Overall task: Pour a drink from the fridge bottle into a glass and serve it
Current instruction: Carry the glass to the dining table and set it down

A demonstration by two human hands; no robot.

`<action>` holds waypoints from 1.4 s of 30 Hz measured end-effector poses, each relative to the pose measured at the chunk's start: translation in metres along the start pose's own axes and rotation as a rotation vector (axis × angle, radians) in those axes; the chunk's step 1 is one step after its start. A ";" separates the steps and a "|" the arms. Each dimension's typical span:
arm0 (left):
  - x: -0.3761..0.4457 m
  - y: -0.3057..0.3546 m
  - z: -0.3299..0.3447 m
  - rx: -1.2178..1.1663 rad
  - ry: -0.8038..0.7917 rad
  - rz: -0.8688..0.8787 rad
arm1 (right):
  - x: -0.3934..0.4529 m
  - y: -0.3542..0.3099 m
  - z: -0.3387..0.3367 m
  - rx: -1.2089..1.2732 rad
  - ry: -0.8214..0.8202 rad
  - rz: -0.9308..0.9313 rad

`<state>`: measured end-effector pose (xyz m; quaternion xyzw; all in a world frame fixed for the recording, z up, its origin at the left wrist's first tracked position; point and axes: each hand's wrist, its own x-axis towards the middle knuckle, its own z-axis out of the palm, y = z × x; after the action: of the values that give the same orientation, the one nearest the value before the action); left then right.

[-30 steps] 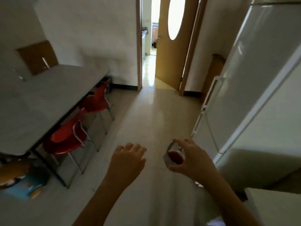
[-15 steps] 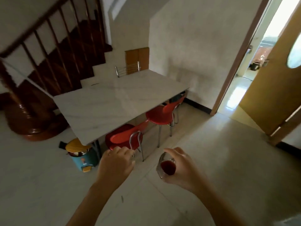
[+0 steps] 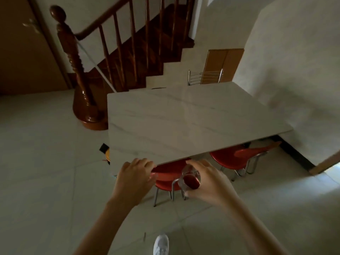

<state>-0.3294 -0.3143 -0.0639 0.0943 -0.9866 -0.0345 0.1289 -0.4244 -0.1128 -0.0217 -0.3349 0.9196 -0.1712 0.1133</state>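
My right hand [image 3: 209,183] grips a small clear glass [image 3: 189,179] holding a red drink, upright, just below and in front of the near edge of the white marble table [image 3: 184,122]. My left hand [image 3: 134,179] hovers beside it to the left with loosely curled fingers, holding nothing, close to the table's front edge. No bottle or fridge is in view.
Two red chairs [image 3: 237,159] are tucked under the table's near side. A metal chair back [image 3: 204,77] stands at the far side. A wooden staircase with a newel post [image 3: 79,70] rises at left. A yellow bin [image 3: 107,154] peeks out by the table's left corner. My white shoe [image 3: 161,243] is on the tiled floor.
The view swung left from the fridge and doorway to face the table, which is now much closer. My right hand carried the glass along; both hands now reach near the table's front edge.
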 end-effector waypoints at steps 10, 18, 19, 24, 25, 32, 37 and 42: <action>0.130 -0.029 0.058 -0.021 -0.133 -0.094 | 0.183 0.057 0.006 -0.052 -0.096 -0.008; 0.210 -0.056 0.113 -0.019 -0.180 -0.273 | 0.319 0.098 0.047 -0.045 -0.188 -0.080; 0.218 -0.058 0.118 -0.025 -0.189 -0.299 | 0.332 0.101 0.052 -0.047 -0.216 -0.088; 0.241 -0.068 0.140 -0.062 -0.218 -0.399 | 0.378 0.112 0.077 -0.065 -0.294 -0.127; 0.243 -0.071 0.144 -0.064 -0.218 -0.416 | 0.383 0.114 0.082 -0.071 -0.310 -0.134; 0.245 -0.081 0.158 -0.067 -0.275 -0.497 | 0.402 0.123 0.101 -0.070 -0.364 -0.146; 0.252 -0.086 0.159 -0.083 -0.273 -0.541 | 0.406 0.125 0.105 -0.002 -0.338 -0.131; 0.261 -0.087 0.157 -0.088 -0.263 -0.529 | 0.409 0.122 0.102 -0.018 -0.370 -0.118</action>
<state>-0.6024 -0.4437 -0.1590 0.3372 -0.9335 -0.1213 -0.0096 -0.7681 -0.3175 -0.2012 -0.4152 0.8633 -0.1045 0.2673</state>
